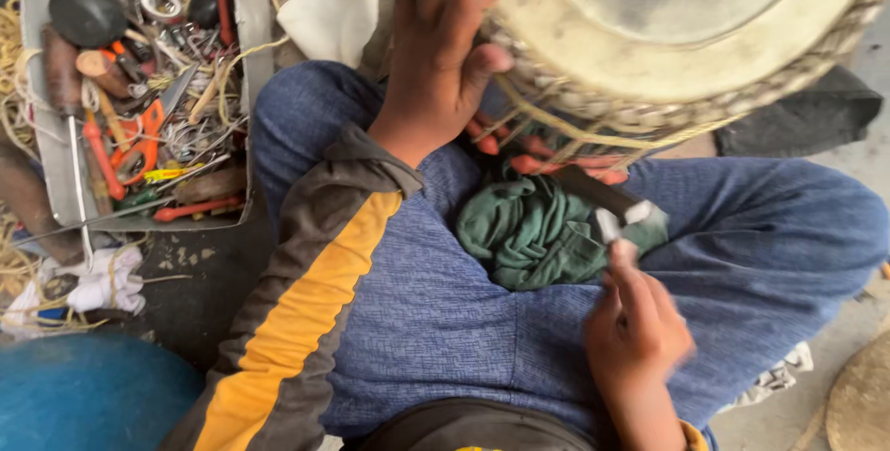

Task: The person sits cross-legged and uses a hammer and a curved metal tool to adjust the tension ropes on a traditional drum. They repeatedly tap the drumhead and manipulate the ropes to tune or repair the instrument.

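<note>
Drum (pixel 686 34), cut off at the top edge, rests on the lap, left hand (pixel 443 62) clasping its braided rim. Right hand (pixel 635 326), blurred, pinches a small pale piece (pixel 609 225), kind unclear, just above green cloth (pixel 533 228). Tool tray (pixel 243 34) crowds the far left.

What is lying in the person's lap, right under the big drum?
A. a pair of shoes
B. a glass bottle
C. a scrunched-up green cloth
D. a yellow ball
C: a crumpled green cloth lies on the blue trousers just below the drum, between the left hand gripping the drum's laced edge and the right hand.
</note>
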